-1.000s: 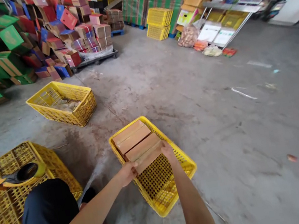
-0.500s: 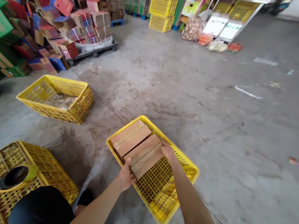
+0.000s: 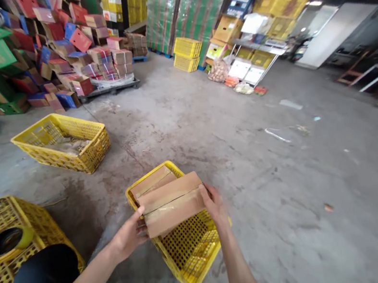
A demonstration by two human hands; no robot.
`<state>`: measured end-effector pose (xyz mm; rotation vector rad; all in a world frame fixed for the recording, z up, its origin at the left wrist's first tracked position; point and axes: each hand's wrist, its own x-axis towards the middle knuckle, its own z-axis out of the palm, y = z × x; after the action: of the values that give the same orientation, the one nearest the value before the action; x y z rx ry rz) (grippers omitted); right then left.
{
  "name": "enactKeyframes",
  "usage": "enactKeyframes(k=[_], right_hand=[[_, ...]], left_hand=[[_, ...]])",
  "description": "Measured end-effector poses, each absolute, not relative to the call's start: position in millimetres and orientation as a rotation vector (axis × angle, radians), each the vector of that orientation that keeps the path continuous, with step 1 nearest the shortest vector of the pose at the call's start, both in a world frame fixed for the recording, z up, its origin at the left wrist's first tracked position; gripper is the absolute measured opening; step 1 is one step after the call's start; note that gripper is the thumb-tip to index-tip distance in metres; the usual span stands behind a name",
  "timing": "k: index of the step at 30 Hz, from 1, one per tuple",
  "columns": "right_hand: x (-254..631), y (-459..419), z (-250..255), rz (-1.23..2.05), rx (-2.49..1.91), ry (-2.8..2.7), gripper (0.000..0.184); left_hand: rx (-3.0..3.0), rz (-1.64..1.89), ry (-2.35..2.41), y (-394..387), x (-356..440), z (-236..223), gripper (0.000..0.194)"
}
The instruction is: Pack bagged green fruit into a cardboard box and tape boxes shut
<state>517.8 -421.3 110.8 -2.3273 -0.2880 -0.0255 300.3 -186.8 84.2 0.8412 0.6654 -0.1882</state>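
Between my two hands is a cardboard box (image 3: 174, 201) with clear tape along its middle seam. My left hand (image 3: 129, 235) grips its left end, thumb on top and fingers beneath. At the right end, my right hand (image 3: 213, 203) is closed on it in the same way. The box is raised over the rim of a yellow plastic crate (image 3: 197, 252) on the floor. Another cardboard box (image 3: 155, 179) lies inside the crate at its far end, partly covered by the held one. The crate's near part shows its perforated bottom.
An upturned yellow crate (image 3: 39, 226) stands by my knee, with a tape roll (image 3: 7, 241) on it. Farther off is a yellow basket (image 3: 82, 160) with some whitish material inside. Piled boxes (image 3: 0, 55) fill the back left; a metal table (image 3: 263, 48) stands back right.
Both hands have lifted the box up out of the crate, nearer to me. The other box has stayed inside. My view has tilted up and turned right.
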Motion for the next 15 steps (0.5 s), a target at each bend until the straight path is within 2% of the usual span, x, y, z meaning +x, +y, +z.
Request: enactKeyframes(k=[5, 10, 15], right_hand=[[456, -403, 177, -0.117, -2.223, -0.397, 0.062], [385, -347, 203, -0.112, -2.091, -0.558, 0.066], [319, -270, 222, 0.025, -1.981, -0.720, 0.071]], left_hand=[[1.061, -0.073, 0.631, -142, 251, 146, 0.075], [1.252, 0.104, 0.707, -91, 169, 195, 0.081], [1.348, 0.337, 0.907, -50, 70, 234, 0.082]])
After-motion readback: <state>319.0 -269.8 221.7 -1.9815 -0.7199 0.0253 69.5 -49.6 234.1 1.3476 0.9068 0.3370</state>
